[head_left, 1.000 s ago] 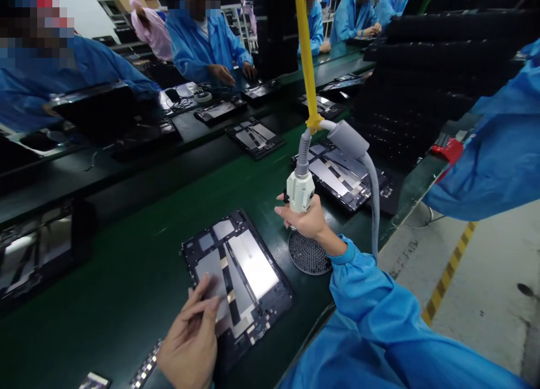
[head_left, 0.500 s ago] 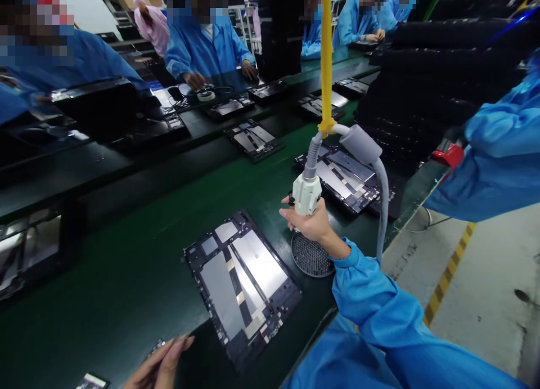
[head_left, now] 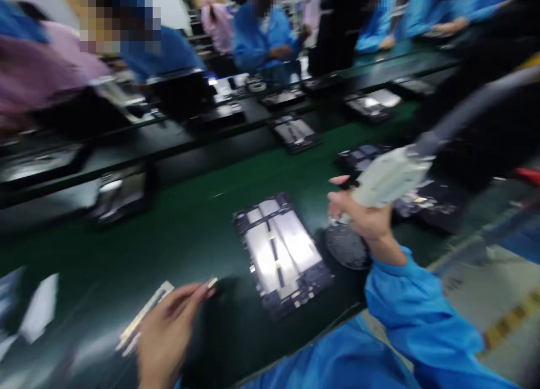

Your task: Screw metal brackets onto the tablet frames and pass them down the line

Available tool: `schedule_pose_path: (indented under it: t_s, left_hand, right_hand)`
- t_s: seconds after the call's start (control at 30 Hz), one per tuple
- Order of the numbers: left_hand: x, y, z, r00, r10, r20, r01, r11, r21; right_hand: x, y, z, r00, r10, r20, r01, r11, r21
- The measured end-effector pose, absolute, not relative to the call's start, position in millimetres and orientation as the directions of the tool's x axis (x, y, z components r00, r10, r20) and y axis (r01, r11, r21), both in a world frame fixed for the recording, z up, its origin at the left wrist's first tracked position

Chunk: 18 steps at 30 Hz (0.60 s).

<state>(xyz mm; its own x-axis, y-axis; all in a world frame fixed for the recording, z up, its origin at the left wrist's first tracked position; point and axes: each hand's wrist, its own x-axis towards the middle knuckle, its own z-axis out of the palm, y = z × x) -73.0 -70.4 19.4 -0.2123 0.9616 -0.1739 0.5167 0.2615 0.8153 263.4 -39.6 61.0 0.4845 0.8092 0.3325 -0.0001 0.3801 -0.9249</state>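
My right hand (head_left: 373,226) is closed around an electric screwdriver (head_left: 390,178) with a pale body and a thick grey cable leaning off to the upper right. Below that hand lies a round dark dish (head_left: 346,247) with a studded surface. Left of the dish, an opened tablet (head_left: 291,240) lies flat, its silvery batteries and circuit boards exposed. My left hand (head_left: 169,327) pinches a small pale piece (head_left: 212,282) between thumb and fingertips, left of the tablet and apart from it. Light-coloured narrow strips (head_left: 147,310) lie just behind the left hand. Blur hides the screwdriver's tip.
More opened tablets (head_left: 295,133) lie along the green bench (head_left: 202,214). Another opened device (head_left: 120,192) is at the left, with crumpled clear film (head_left: 40,307) nearer me. Dark stacks rise at the right. Several co-workers in blue and pink sit opposite.
The view has swung left, shifting everything rightward. The screwdriver now tilts to the right instead of standing upright. My left hand has come further into view, with a small pale piece in its fingertips.
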Motion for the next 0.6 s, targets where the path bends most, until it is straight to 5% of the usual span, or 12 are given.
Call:
schedule_pose_path:
  t_s: [0.17, 0.6]
  left_hand:
    - [-44.2, -43.1, 17.8, -0.065, 0.966, -0.251, 0.231, 0.259, 0.938]
    - [-12.3, 4.4, -18.6, 0.090, 0.989, -0.113, 0.223, 0.091, 0.971]
  right_hand:
    - [220.7, -37.8, 75.9, 0.247, 0.898, 0.363, -0.098, 0.396, -0.913]
    - [123.6, 0.8, 69.9, 0.022, 0.959, 0.283, -0.071, 0.284, -0.956]
